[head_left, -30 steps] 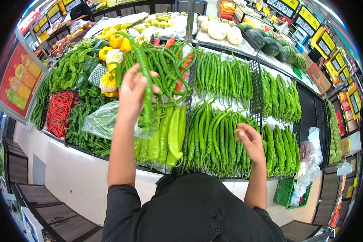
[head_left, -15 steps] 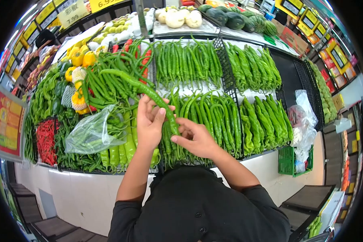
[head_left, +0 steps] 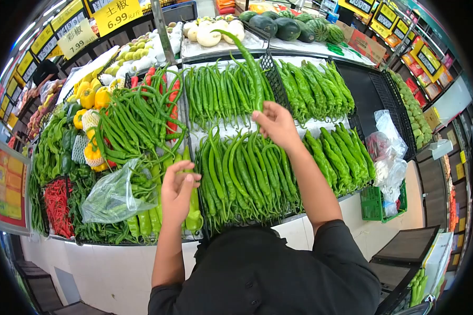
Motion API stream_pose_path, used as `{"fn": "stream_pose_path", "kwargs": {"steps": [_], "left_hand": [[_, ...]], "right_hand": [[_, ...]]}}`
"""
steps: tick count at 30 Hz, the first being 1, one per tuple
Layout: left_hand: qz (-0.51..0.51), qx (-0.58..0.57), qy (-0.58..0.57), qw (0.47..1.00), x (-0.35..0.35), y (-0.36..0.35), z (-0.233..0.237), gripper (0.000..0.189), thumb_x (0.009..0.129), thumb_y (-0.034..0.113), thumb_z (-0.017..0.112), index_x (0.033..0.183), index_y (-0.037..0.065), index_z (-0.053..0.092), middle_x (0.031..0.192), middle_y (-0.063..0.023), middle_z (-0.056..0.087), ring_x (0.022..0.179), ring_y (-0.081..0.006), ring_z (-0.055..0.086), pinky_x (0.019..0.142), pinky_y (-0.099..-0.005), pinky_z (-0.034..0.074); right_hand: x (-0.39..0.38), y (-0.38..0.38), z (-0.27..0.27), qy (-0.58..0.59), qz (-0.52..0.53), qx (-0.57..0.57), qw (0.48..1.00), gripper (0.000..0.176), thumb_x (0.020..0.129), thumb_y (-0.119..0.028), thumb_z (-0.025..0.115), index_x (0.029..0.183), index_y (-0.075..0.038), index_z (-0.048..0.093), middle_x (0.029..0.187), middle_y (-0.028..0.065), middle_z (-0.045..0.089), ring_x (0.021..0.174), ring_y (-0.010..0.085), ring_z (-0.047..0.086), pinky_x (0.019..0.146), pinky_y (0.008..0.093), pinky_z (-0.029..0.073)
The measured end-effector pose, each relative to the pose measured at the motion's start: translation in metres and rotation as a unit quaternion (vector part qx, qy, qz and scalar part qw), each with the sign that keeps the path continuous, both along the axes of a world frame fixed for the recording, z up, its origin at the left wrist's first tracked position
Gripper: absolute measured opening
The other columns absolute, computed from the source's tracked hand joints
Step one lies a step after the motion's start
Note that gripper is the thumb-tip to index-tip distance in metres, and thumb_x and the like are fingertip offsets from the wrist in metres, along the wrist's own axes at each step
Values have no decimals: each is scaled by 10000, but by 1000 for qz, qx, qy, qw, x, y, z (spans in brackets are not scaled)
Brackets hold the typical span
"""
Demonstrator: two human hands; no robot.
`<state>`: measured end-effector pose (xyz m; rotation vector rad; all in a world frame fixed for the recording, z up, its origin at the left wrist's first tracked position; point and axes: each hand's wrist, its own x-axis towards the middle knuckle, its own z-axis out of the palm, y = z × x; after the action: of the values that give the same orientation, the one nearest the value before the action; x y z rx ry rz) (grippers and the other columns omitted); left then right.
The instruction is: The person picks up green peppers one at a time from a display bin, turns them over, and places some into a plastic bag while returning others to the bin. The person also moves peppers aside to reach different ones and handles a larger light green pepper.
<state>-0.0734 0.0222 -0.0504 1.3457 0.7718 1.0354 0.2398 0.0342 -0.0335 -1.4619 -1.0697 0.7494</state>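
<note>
My right hand pinches the lower end of a long green chili pepper. The pepper stands nearly upright, its curved upper end reaching toward the white melons at the back. Beneath this hand, rows of long green peppers lie side by side in the front tray. My left hand is empty, fingers loosely bent and apart. It hovers over the thick light-green peppers, near the clear plastic bag. A tangled heap of long green peppers lies beyond it to the left.
Neat rows of peppers fill the back tray. A black divider separates them from wrinkled green peppers to the right. Yellow bell peppers and red chilies are at left. A green crate stands low at right.
Both hands were on the pepper, and now they are apart. My right hand has carried it up and to the right, turning it more upright. My left hand has let go and dropped lower.
</note>
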Motion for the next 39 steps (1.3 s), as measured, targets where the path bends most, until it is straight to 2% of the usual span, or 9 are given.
{"fn": "stream_pose_path", "kwargs": {"steps": [7, 12, 15, 16, 19, 23, 30, 35, 39], "left_hand": [[41, -24, 42, 998, -27, 0, -19, 259, 967, 34, 529, 1225, 21, 542, 1098, -84, 617, 883, -148, 629, 776, -288, 512], [62, -42, 57, 996, -32, 8, -22, 242, 972, 40, 522, 1212, 29, 554, 1044, -71, 631, 851, -134, 620, 777, -278, 505], [69, -58, 55, 994, -32, 15, -27, 228, 975, 46, 521, 1199, 24, 558, 1031, -68, 633, 847, -130, 618, 778, -275, 501], [68, -62, 56, 994, -32, 18, -30, 222, 976, 49, 521, 1193, 22, 560, 1028, -67, 633, 845, -130, 616, 778, -274, 500], [60, -71, 56, 994, -31, 23, -35, 204, 977, 52, 521, 1173, 14, 563, 1018, -65, 631, 841, -130, 611, 782, -274, 494], [39, -73, 48, 995, -28, 29, -39, 180, 980, 56, 522, 1146, 9, 570, 1005, -61, 628, 847, -129, 603, 791, -275, 488], [46, -56, 43, 996, -33, 34, -28, 164, 981, 48, 526, 1128, 5, 583, 993, -61, 631, 871, -126, 605, 808, -273, 496], [69, 0, 62, 996, -52, 43, -3, 163, 977, 49, 539, 1123, 6, 597, 995, -57, 636, 887, -126, 612, 806, -273, 500], [90, 73, 57, 992, -82, 70, 24, 173, 974, 49, 533, 1128, 1, 597, 987, -54, 641, 845, -120, 613, 773, -270, 502]], "right_hand": [[45, 98, -30, -52, -37, -29, 998, 581, 904, -230, 688, 1282, 160, 481, 752, 105, 649, 535, 121, 604, 479, 280, 473], [63, 171, -93, -70, -46, -67, 994, 410, 895, -262, 687, 1063, 97, 584, 746, 119, 680, 547, 166, 651, 530, 318, 511], [65, 192, -121, -134, -23, -175, 975, 412, 878, -285, 695, 1044, 80, 601, 782, 142, 697, 566, 189, 676, 604, 345, 537], [64, 196, -129, -156, -27, -218, 963, 446, 901, -240, 674, 1191, 83, 569, 812, 138, 704, 597, 169, 676, 549, 320, 532], [62, 203, -148, -239, -39, -214, 946, 463, 883, -229, 687, 1209, 76, 564, 880, 159, 712, 587, 190, 679, 603, 336, 547], [49, 192, -135, -340, -46, -187, 920, 385, 841, -224, 698, 1100, 31, 570, 1050, 259, 662, 1032, 419, 623, 895, 470, 508], [37, 177, -124, -420, -5, -194, 886, 373, 833, -181, 704, 1087, 21, 521, 1065, 271, 645, 1043, 434, 615, 884, 501, 508], [40, 152, -99, -377, 34, -137, 916, 464, 861, -217, 692, 1244, 14, 568, 1079, 219, 676, 1001, 404, 640, 866, 488, 505], [36, 96, -64, -126, 70, -105, 984, 492, 908, -214, 681, 1314, 21, 534, 995, 114, 685, 819, 148, 654, 679, 309, 534]]}}
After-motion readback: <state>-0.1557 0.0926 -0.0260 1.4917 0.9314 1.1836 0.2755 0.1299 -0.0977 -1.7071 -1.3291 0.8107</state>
